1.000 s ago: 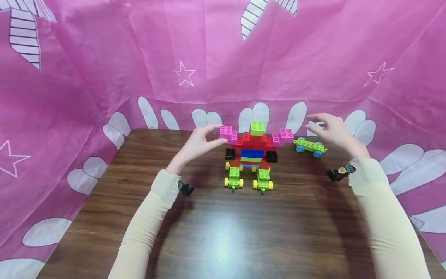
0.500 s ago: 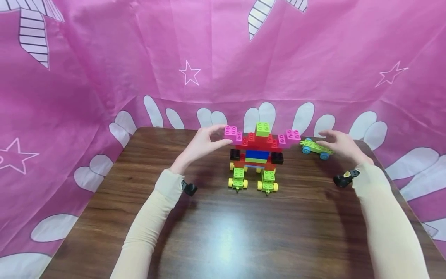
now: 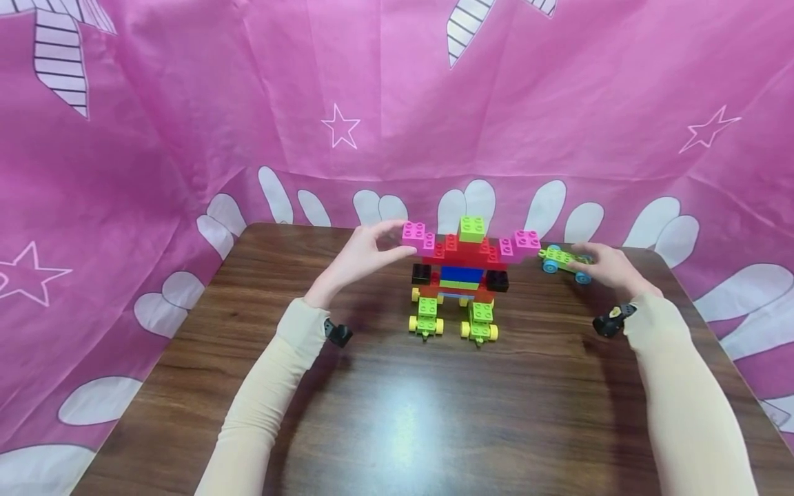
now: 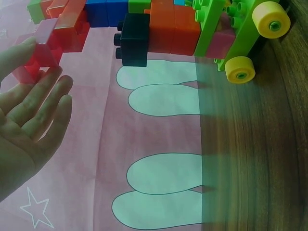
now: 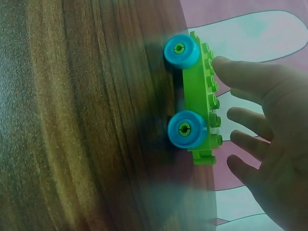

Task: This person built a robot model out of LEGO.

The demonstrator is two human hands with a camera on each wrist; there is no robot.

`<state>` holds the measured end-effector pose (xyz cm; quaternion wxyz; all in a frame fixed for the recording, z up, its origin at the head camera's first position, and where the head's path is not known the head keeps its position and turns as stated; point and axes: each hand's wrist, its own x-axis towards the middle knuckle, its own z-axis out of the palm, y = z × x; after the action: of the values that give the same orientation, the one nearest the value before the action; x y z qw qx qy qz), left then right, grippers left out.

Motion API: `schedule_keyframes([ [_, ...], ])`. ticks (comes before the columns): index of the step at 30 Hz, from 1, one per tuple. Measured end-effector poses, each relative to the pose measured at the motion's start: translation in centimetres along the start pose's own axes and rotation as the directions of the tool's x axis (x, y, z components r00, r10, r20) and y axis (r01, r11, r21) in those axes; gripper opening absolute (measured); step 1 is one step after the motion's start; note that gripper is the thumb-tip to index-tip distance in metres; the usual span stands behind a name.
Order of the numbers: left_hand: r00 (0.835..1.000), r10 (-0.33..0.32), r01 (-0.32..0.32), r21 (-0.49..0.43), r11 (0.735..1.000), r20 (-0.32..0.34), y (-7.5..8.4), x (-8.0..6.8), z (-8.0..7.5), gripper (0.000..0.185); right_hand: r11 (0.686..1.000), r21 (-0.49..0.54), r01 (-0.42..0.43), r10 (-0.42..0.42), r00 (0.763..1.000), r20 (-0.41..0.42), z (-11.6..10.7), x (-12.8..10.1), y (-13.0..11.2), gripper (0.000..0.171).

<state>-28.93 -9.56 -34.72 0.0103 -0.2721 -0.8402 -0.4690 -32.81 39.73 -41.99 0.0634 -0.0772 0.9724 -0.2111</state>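
Note:
A robot-like figure built of toy bricks (image 3: 460,256) stands on the table, with a red and blue body, black and pink blocks at its sides, a lime brick on top and lime wheeled feet. My left hand (image 3: 367,256) pinches the pink brick (image 4: 46,42) at the end of its left arm between thumb and fingers. To the figure's right is a lime toy car base (image 5: 197,91) with blue wheels, studs up. My right hand (image 3: 611,267) hovers at its studded top, fingers spread and lightly bent around nothing, fingertips close to the studs in the right wrist view.
The brown wooden table (image 3: 347,406) ends at a back edge just behind the figure and the car base. A pink cloth (image 3: 422,124) with stars and white shapes hangs behind and along both sides.
My right hand has come down from above to the car base. My left hand stays at the pink brick. The head view has shifted slightly, moving everything a bit right in the picture.

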Motion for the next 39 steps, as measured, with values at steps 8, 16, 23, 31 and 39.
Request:
schedule_keyframes([
  [8, 1.000, -0.006, 0.006, -0.004, 1.000, 0.003, -0.1, 0.0, 0.1, 0.049, 0.999, -0.002, -0.040, 0.040, 0.999, 0.033, 0.4, -0.2, 0.2, 0.064],
  [16, 1.000, 0.009, -0.009, -0.012, 1.000, 0.005, 0.0, 0.0, 0.1, 0.049, 1.000, -0.024, 0.001, -0.001, 1.000, -0.005, 0.7, -0.5, 0.2, 0.055],
  [23, 1.000, 0.024, -0.024, -0.026, 0.999, 0.003, -0.3, 0.1, 0.1, 0.049, 0.991, -0.115, 0.076, -0.078, 0.997, -0.016, 0.7, -1.0, -0.2, 0.050],
  [31, 1.000, 0.011, -0.011, -0.008, 1.000, 0.006, -0.4, 0.2, 0.1, 0.049, 0.986, -0.145, 0.077, -0.073, 0.997, 0.034, 0.7, -2.5, -0.8, 0.050],
  [39, 1.000, 0.006, -0.005, -0.013, 1.000, 0.009, -0.1, 0.2, 0.0, 0.050, 0.974, -0.185, 0.129, -0.130, 0.992, 0.010, 0.1, -3.5, -1.7, 0.036],
])
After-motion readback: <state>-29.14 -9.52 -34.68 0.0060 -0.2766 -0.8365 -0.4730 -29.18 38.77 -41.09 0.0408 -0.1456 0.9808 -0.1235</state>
